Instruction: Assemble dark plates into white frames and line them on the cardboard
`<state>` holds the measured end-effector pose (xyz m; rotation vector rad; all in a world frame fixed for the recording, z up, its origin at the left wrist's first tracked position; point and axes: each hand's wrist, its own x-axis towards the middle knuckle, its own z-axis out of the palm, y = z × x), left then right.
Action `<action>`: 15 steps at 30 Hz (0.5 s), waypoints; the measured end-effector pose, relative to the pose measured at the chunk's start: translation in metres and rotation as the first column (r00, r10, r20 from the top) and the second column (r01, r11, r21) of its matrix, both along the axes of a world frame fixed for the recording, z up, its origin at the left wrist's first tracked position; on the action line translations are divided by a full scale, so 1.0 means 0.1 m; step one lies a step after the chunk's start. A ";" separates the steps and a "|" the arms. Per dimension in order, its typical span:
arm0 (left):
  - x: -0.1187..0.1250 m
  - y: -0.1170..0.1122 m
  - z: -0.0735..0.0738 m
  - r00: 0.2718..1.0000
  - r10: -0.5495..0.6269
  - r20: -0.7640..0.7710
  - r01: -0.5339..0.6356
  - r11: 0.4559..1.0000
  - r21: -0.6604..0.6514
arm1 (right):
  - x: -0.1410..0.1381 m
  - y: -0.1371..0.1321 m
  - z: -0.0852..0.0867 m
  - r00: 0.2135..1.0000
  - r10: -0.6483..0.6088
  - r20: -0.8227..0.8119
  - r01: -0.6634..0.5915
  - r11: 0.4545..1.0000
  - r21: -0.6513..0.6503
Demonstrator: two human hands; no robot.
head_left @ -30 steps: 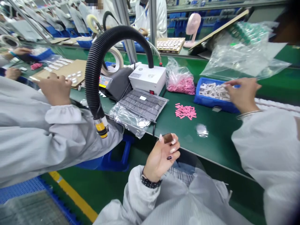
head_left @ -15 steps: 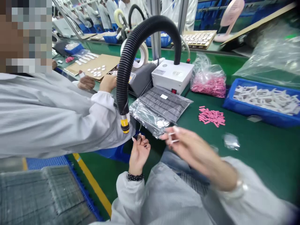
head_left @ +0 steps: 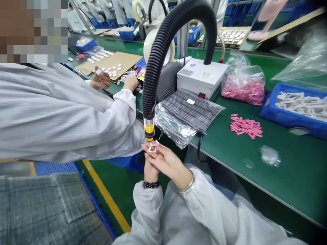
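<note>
A small white plastic frame point(head_left: 150, 151) is pinched in the fingers of my right hand point(head_left: 171, 162), just below the tip of a black flexible hose point(head_left: 151, 73). Behind and under it, my left hand point(head_left: 151, 170) is raised with its fingers curled up against the same spot. The right hand covers most of those fingers, so what they hold is hidden. The hose's yellow-banded nozzle point(head_left: 149, 128) points down at both hands. It arches out of a white box unit point(head_left: 201, 76) with a red switch.
On the green table point(head_left: 230, 160) lie bagged dark strips point(head_left: 192, 109), loose pink strips point(head_left: 245, 127), a bag of pink strips point(head_left: 244, 89) and a clear plastic piece point(head_left: 270, 156). A blue bin point(head_left: 293, 114) holds white frames. At left, a co-worker's sleeve point(head_left: 102, 129) reaches near the nozzle.
My right hand has moved left with the white frame and met my left hand under the nozzle. The dark piece seen in my left fingers is now out of sight. The view has shifted.
</note>
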<state>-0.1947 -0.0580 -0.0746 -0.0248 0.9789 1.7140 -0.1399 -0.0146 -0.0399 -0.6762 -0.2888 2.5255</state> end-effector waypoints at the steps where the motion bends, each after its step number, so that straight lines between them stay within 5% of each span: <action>1: -0.02 0.00 0.00 0.996 0.071 0.046 -0.073 0.997 0.024 | -0.02 0.01 0.00 1.000 -0.008 0.012 0.008 1.000 -0.024; 7: 0.00 0.07 0.07 0.939 0.266 0.220 -0.283 0.958 0.047 | -0.13 0.09 0.18 1.000 -0.024 0.010 0.025 0.997 -0.076; 15: 0.00 0.11 0.08 0.936 0.249 0.248 -0.252 0.968 -0.019 | 0.08 0.36 0.38 0.993 0.102 0.051 -0.106 0.992 0.074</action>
